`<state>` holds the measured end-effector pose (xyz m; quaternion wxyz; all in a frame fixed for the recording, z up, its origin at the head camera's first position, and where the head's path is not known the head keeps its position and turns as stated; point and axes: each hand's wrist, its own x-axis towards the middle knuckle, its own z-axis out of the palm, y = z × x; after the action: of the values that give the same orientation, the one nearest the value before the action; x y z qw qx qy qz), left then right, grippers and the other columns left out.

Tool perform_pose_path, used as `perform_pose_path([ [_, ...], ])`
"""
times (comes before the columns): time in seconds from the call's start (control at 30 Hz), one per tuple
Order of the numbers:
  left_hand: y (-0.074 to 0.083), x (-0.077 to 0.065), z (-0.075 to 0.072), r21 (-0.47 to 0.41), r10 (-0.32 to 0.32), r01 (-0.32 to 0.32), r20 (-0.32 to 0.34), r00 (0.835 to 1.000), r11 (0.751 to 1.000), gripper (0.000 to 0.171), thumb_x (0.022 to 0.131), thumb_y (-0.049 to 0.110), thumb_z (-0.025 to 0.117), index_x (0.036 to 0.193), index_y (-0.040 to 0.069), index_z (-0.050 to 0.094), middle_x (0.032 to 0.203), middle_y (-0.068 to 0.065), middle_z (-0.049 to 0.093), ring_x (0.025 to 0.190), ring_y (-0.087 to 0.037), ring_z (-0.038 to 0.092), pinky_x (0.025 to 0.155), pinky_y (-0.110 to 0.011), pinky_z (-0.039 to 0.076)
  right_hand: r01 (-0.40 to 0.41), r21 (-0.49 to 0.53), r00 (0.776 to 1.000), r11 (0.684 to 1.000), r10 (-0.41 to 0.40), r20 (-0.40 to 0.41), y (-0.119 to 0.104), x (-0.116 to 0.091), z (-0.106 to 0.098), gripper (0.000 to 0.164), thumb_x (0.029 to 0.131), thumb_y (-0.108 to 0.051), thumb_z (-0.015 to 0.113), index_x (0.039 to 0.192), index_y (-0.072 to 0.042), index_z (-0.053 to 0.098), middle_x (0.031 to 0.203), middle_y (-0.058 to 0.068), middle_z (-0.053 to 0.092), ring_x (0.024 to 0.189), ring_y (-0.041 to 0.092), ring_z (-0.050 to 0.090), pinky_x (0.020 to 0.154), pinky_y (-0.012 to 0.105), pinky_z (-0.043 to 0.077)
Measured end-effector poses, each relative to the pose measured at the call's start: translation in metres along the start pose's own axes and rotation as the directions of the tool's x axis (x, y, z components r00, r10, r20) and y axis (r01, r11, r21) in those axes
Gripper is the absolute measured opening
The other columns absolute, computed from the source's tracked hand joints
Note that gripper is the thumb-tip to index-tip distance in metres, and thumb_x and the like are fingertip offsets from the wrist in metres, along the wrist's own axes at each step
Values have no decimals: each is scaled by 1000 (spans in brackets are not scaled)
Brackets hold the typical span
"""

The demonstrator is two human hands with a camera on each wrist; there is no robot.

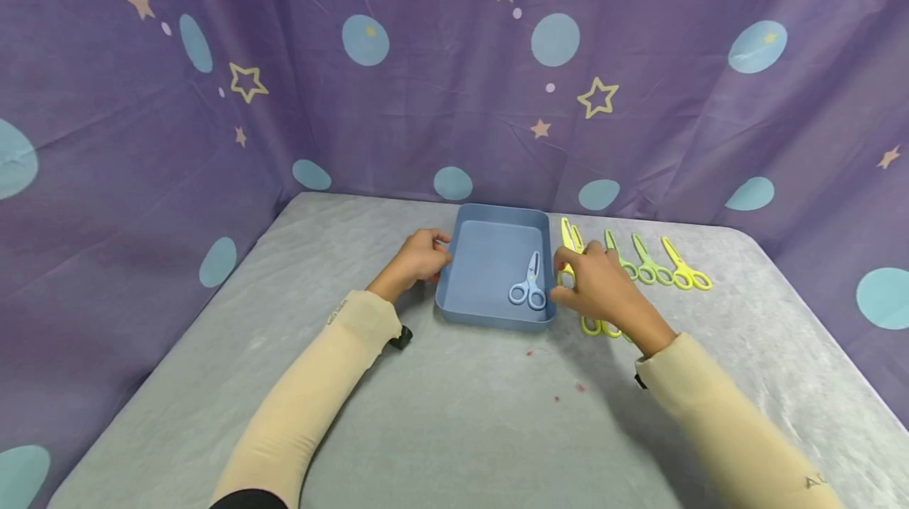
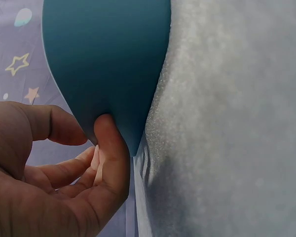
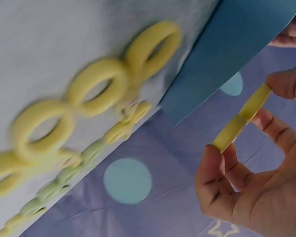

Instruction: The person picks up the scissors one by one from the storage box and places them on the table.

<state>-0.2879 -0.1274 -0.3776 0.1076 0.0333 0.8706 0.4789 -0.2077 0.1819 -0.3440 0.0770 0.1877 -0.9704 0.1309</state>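
At the left side of a blue tray [image 1: 476, 313], my left hand [image 1: 424, 254] grips the wall, thumb against its outer face in the left wrist view. Blue scissors [image 1: 533, 276] lie inside the tray, at its right. My right hand [image 1: 600, 282] is just beyond the tray's right wall. It pinches yellow scissors [image 3: 230, 132] by the handle loops, which show edge-on in the right wrist view; their blades are hidden there. Below this hand, more yellow scissors [image 3: 98, 86] lie on the table, partly covered by the hand in the head view.
Right of the tray, a back row holds green scissors [image 1: 621, 258], another green pair [image 1: 651, 260] and yellow scissors [image 1: 683, 264]. A grey cloth covers the table [image 1: 454, 406]. Purple patterned curtains [image 1: 440, 99] hang behind and at the sides. Small reddish marks [image 1: 581, 387] dot the cloth.
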Motion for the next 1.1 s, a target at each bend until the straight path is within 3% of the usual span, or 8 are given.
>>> perform_pose_path([
  [0.23,1,-2,-1,0,-9,9,2,1000,1000,49,97,8,59,145,5,54,120,-14,60,83,-25,65,64,-36,62,-13,-43,1000,999,13,2,27,-15,-6,34,83,-28,74,111,-10,66,82,16,58,88,44,52,73,54,44],
  [0.53,-3,0,0,-5,-13,13,-2,1000,1000,49,96,6,59,144,4,54,120,-16,61,83,-26,67,63,-35,62,-88,-71,994,994,92,53,57,-37,-12,37,87,-30,73,116,-9,66,94,25,55,84,48,50,65,53,46],
  [0.9,-1,2,2,-20,-1,1,-8,1000,1000,48,94,4,59,142,2,55,117,-16,61,80,-25,67,62,-36,63,-91,-86,995,992,94,34,92,-56,-12,30,84,-28,75,104,-8,65,75,14,57,81,43,53,64,52,41],
  [1.1,-1,4,2,-23,0,0,-6,1000,1000,49,94,5,58,143,3,54,117,-15,60,80,-24,66,62,-36,62,-110,-89,991,990,116,60,106,-66,-15,28,80,-28,73,100,-10,63,74,10,58,84,45,52,65,54,40],
])
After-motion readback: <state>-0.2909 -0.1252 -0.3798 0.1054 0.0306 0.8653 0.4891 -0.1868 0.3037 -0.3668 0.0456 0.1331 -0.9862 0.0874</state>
